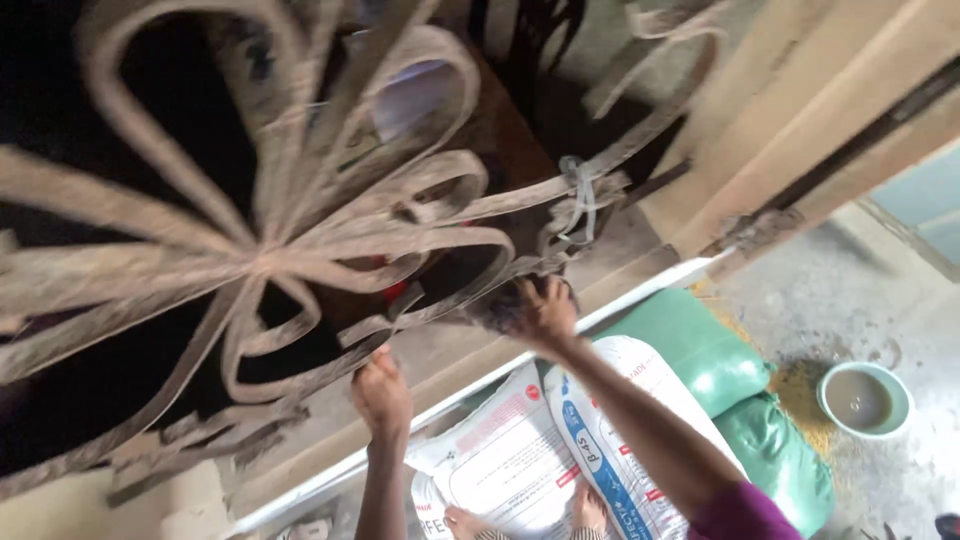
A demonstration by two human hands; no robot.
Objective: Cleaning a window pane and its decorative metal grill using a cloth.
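Dust-caked scrolled iron window grille [270,250]: rigid, heavy, gritty, best gripped along flat bars. Right hand [540,310] clenched round dark cloth wad [497,303] against scroll; left hand [381,392] closed at lower bar.

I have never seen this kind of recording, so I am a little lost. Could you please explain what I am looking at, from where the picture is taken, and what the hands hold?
There is no machine here. A person wears a camera on the head, and this single picture is what it sees, tilted and a little blurred.

Both arms reach up to a dusty metal grille with curled, flower-like bars. The right hand presses a dark wad, perhaps a cloth, against a bar. The left hand touches the grille's lower edge; whether it holds anything cannot be seen.

Below lie white printed sacks and green sacks. On the concrete floor stands a bowl of brownish liquid. The person's bare feet show at the bottom.
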